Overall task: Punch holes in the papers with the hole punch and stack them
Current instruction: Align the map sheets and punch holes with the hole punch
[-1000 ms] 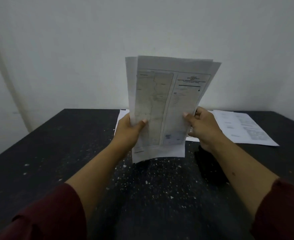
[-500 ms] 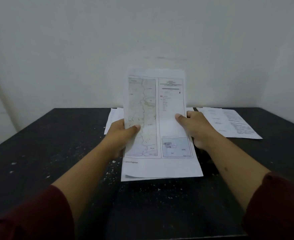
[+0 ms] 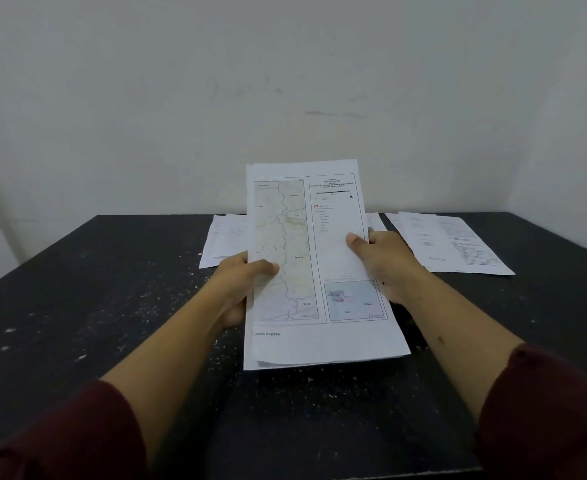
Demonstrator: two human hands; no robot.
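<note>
Papers [image 3: 319,344] gripped by left hand [image 3: 235,289], right hand [image 3: 387,263], long axis pointing away

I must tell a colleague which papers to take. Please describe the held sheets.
On the black table, between two flat paper piles, both hands grip one sheaf. Only it is lifted, and its top sheet shows a map.

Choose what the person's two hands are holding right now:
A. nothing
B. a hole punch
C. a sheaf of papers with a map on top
C: the left hand and right hand grip the side edges of the sheaf of papers, map sheet uppermost.
</note>
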